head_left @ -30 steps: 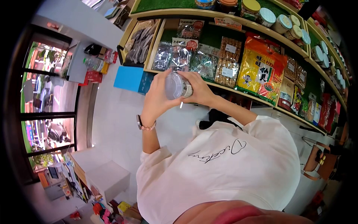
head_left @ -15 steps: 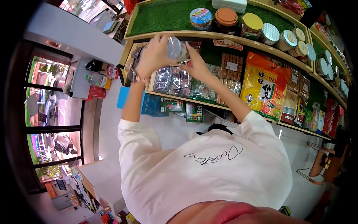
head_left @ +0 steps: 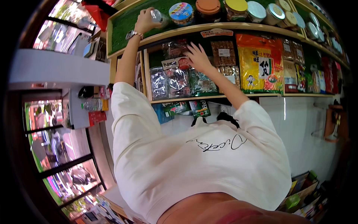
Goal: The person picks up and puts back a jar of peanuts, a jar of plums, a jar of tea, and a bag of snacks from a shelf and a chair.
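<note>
My left hand (head_left: 145, 21) is wrapped around a clear plastic jar (head_left: 158, 16) at the upper green shelf, left of a jar with a blue printed lid (head_left: 181, 13). Whether the jar's base rests on the turf is hard to see. Lower down, my right hand (head_left: 198, 57) has its fingers spread and holds nothing. It hovers over or lightly touches the packets in the lower tier, near a small sign (head_left: 174, 63) and dark clear-wrapped packets (head_left: 177, 83).
More lidded jars, with an orange lid (head_left: 208, 6) and a yellow lid (head_left: 236, 5) among them, line the upper shelf to the right. A large yellow and red snack bag (head_left: 259, 63) stands in the lower tier. A wooden shelf edge (head_left: 209, 28) divides the tiers.
The clear jar has moved up and left to the upper shelf in my left hand. My right hand has let go of it and now lies over the lower packets.
</note>
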The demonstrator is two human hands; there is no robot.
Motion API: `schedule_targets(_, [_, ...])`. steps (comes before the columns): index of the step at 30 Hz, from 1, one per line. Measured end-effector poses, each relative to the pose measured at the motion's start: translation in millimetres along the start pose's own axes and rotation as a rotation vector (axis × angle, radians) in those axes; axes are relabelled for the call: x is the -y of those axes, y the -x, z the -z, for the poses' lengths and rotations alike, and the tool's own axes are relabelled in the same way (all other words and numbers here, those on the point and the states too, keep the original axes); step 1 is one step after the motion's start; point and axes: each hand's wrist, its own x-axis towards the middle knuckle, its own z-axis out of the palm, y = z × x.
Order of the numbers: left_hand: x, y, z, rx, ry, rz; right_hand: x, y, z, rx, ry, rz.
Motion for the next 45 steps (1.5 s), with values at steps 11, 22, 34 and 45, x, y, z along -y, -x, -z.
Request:
schedule_targets(11, [-17,-15,-9,0.214,0.002,0.016,68,509,42,0.684,-0.089,-2.176])
schedule_targets(22, [-198,93,-105,-0.512,0.359,-0.093,215,692,26,0.007,-0.482,-2.335])
schedule_targets(34, [-335,381,-471,1.399,-0.261,-1.215,197,715,120,-0.805,-0.555,-2.248])
schedule_targets(45, [-606,342,-438,1.266,0.467,-0.411,143,810,194,-1.154,-0.516,-2.342])
